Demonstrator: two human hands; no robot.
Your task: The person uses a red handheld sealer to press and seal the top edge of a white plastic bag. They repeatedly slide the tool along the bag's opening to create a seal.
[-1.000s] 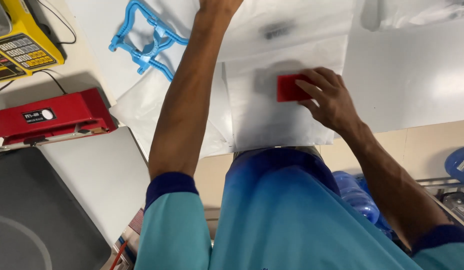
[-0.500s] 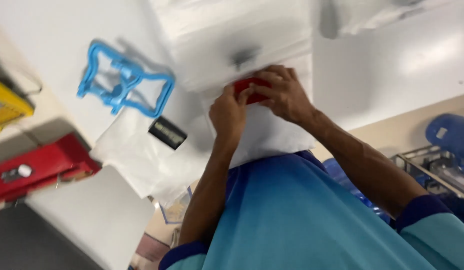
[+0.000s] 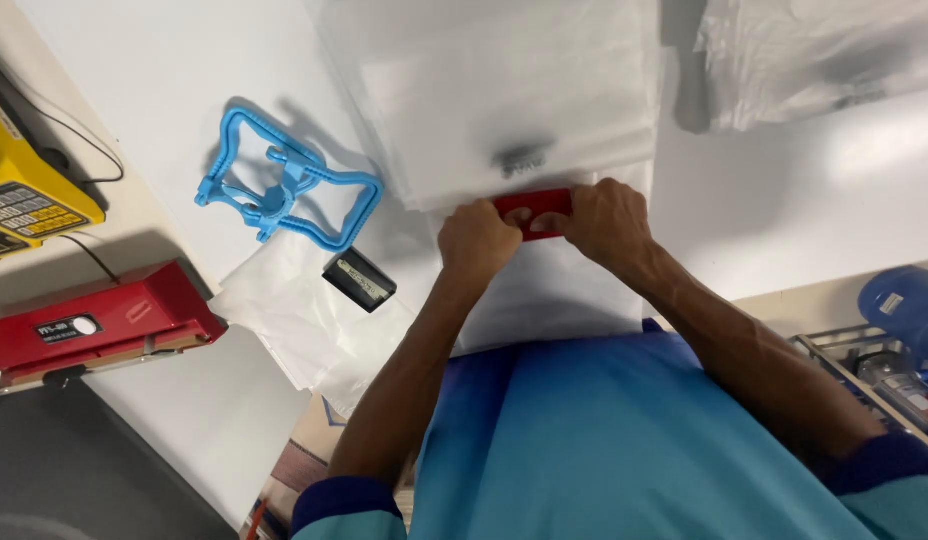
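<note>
A small flat red block [image 3: 537, 206] lies on a stack of clear plastic bags [image 3: 514, 110] on the white table [image 3: 784, 200]. My left hand [image 3: 476, 240] grips its left end and my right hand [image 3: 604, 222] grips its right end. Both hands are closed around the block, which shows only between the fingers. The bags spread out beyond the hands and towards my body.
A blue plastic frame [image 3: 284, 180] lies left of the bags, with a small black box [image 3: 358, 280] below it. A red sealing device [image 3: 94, 325] and a yellow machine with keys [image 3: 24, 190] sit at the left. A blue container [image 3: 909, 305] and wire rack [image 3: 864, 375] are at right.
My left arm, stretched far across the table a second ago, has drawn back and its hand has joined my right hand on the red block. The view has shifted.
</note>
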